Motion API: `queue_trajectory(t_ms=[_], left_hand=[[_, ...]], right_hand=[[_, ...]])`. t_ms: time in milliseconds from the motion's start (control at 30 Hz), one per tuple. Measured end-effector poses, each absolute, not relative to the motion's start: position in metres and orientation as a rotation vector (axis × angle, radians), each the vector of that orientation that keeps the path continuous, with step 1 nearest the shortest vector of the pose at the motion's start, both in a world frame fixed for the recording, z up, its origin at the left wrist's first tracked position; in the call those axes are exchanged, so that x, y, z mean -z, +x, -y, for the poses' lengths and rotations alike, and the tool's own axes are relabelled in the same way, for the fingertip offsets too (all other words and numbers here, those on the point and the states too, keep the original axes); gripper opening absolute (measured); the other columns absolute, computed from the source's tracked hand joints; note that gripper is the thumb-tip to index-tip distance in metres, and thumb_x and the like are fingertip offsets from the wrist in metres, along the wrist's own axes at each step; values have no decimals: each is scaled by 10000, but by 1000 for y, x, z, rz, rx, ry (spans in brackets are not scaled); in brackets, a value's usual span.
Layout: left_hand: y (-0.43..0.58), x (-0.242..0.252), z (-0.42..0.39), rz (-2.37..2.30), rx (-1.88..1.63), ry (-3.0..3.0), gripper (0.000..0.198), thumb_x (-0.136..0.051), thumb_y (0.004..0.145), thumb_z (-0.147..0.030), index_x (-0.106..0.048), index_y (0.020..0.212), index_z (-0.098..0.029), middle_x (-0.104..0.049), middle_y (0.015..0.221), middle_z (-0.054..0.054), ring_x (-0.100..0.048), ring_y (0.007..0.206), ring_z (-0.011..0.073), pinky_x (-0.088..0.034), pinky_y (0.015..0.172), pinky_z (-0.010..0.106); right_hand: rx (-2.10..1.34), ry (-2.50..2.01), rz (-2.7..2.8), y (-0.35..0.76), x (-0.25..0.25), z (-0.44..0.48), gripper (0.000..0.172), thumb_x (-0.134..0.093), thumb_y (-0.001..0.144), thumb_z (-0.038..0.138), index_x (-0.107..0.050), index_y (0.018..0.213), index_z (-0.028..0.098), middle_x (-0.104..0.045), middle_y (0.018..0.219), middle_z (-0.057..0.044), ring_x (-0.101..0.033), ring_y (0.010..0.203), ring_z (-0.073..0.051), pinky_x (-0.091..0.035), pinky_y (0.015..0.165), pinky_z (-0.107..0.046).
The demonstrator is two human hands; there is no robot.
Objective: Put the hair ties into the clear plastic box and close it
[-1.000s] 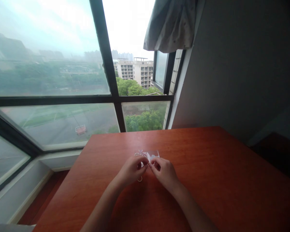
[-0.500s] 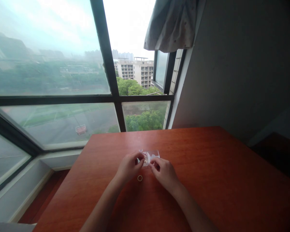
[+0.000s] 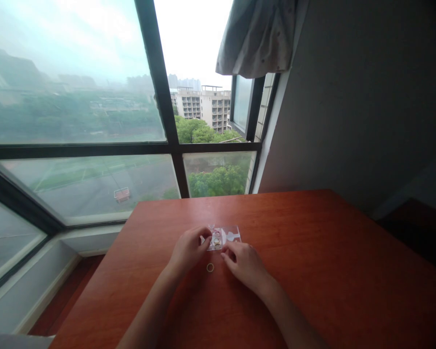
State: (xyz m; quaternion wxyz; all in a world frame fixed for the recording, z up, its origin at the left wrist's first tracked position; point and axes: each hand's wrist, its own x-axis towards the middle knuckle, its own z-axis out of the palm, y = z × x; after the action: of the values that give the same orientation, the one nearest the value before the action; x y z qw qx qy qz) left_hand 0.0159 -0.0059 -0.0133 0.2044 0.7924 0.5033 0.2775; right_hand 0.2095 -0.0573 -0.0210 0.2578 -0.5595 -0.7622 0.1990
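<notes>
Both hands had drawn slightly apart since half a second before, the left hand [image 3: 187, 249] touching the clear packet [image 3: 223, 237] with loosely curled fingers, gripping nothing firmly. The right hand [image 3: 245, 264] rested open just below it. A small ring [image 3: 210, 267] lay on the surface [image 3: 330, 252] between both grips.

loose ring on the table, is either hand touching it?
Apart. The head view shows bare table around the ring, lying between the left hand and right hand.
</notes>
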Motion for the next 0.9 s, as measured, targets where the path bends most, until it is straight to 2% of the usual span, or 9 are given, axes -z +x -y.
queue_trajectory(t_ms=[300,600,900], left_hand=[[16,11,6,-1428,-741,2208,132,-528,813,-236,-653,796,-198,-668,721,-6,-558,621,131,-388,594,220],[15,11,5,-1423,-757,2214,145,-524,814,-241,-660,800,-193,-661,711,2,-566,632,138,-392,591,221],[15,11,5,-1431,-760,2207,137,-531,815,-236,-662,805,-196,-660,706,-5,-569,628,136,-395,593,220]], right_hand=[[-629,-1463,2166,196,24,66,80,-631,841,314,-649,873,243,-705,812,29,-624,734,-148,-336,630,-226],[-590,-1466,2198,195,26,66,57,-603,852,274,-643,887,255,-716,842,28,-640,772,-152,-318,626,-229],[-535,-1580,2182,187,29,68,113,-607,863,355,-645,870,248,-714,825,17,-632,744,-159,-281,599,-248]])
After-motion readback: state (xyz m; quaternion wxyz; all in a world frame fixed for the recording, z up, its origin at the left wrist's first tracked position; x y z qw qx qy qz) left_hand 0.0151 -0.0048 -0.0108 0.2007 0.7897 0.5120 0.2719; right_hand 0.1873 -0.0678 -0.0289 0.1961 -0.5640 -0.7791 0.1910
